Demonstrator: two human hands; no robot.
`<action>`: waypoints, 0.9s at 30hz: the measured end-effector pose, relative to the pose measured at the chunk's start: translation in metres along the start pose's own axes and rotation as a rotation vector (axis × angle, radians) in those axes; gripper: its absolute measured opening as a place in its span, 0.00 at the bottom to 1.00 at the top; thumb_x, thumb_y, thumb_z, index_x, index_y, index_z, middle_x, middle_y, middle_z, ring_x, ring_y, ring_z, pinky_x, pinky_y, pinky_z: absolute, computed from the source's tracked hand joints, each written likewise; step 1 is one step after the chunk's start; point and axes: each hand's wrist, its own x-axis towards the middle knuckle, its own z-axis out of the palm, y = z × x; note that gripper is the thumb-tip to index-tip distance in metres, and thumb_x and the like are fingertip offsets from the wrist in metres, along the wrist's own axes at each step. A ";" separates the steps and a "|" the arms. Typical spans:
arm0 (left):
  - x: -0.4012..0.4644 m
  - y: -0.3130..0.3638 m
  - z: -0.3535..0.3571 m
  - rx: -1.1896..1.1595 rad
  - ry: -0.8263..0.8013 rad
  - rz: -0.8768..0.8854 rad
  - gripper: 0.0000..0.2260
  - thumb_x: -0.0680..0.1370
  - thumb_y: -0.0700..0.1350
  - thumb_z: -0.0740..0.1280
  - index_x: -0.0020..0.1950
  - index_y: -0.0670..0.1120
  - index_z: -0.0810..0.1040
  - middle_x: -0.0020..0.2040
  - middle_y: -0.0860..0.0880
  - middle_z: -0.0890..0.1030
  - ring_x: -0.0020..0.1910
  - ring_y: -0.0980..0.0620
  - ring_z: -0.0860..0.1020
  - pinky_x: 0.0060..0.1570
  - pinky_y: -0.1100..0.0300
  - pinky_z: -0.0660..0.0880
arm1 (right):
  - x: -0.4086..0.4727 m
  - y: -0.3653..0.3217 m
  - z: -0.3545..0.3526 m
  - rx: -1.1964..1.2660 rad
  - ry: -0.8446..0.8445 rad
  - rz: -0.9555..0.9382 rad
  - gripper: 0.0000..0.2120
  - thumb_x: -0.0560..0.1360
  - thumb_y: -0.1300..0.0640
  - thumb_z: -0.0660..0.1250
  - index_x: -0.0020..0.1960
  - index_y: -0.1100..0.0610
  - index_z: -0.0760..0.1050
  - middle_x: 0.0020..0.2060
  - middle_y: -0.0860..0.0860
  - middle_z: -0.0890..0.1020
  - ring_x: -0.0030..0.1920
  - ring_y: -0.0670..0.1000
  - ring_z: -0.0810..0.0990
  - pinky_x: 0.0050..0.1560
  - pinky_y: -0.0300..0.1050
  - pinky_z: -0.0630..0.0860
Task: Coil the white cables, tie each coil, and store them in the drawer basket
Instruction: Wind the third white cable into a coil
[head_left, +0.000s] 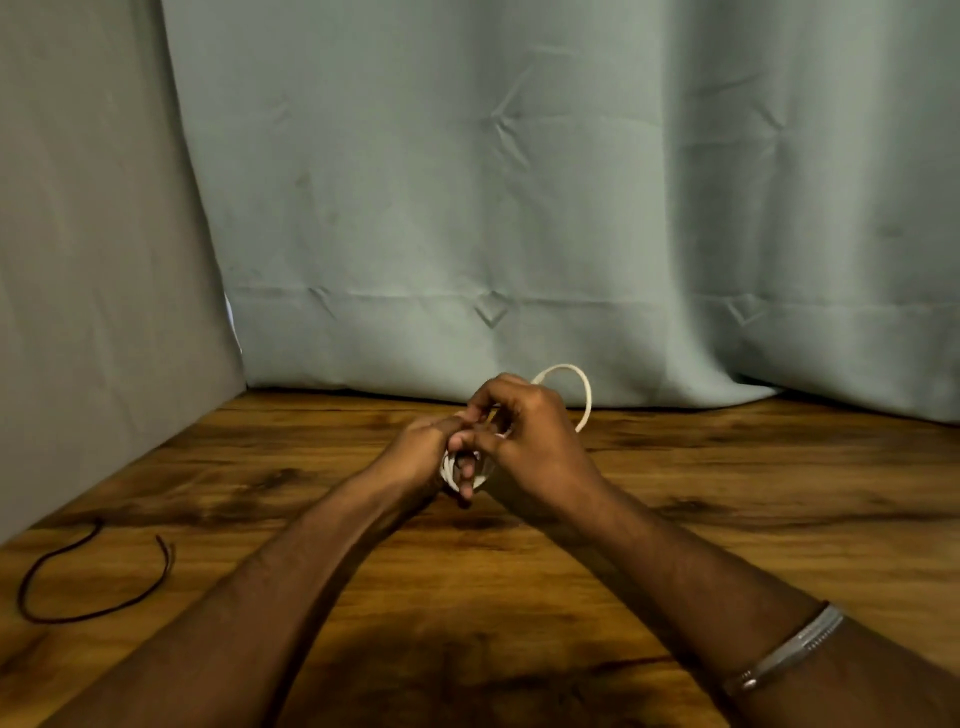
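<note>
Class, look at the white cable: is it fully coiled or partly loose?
Partly loose. Both hands hold wound turns of the white cable, but one loop arcs free beyond the right hand.

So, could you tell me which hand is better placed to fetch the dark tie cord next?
Probably the left hand: the dark cord lies on its side of the table, while the right hand pinches the white cable.

Wood-grain table (727, 493), dark knots. One dark cord (78, 616) lies on it in an open loop, well left of the hands' grip and nearer the person.
</note>
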 end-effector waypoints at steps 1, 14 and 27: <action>-0.002 0.002 0.002 -0.032 -0.015 -0.014 0.20 0.84 0.44 0.58 0.32 0.45 0.75 0.23 0.46 0.68 0.19 0.49 0.69 0.28 0.61 0.65 | 0.001 0.002 -0.003 -0.091 0.048 0.006 0.10 0.69 0.56 0.81 0.42 0.51 0.79 0.41 0.45 0.81 0.39 0.43 0.81 0.40 0.45 0.78; -0.002 -0.001 -0.002 -0.150 0.077 0.108 0.26 0.71 0.59 0.70 0.46 0.34 0.81 0.25 0.46 0.76 0.21 0.54 0.73 0.25 0.64 0.72 | 0.005 0.012 0.019 0.682 -0.135 0.449 0.14 0.80 0.69 0.67 0.64 0.67 0.73 0.44 0.67 0.81 0.33 0.55 0.84 0.36 0.46 0.82; -0.004 0.014 -0.016 -0.077 -0.200 -0.029 0.23 0.81 0.58 0.62 0.34 0.44 0.79 0.26 0.48 0.69 0.24 0.52 0.70 0.33 0.57 0.64 | 0.003 0.001 0.014 0.875 -0.062 0.431 0.13 0.81 0.72 0.63 0.63 0.62 0.71 0.39 0.59 0.82 0.32 0.54 0.85 0.31 0.47 0.83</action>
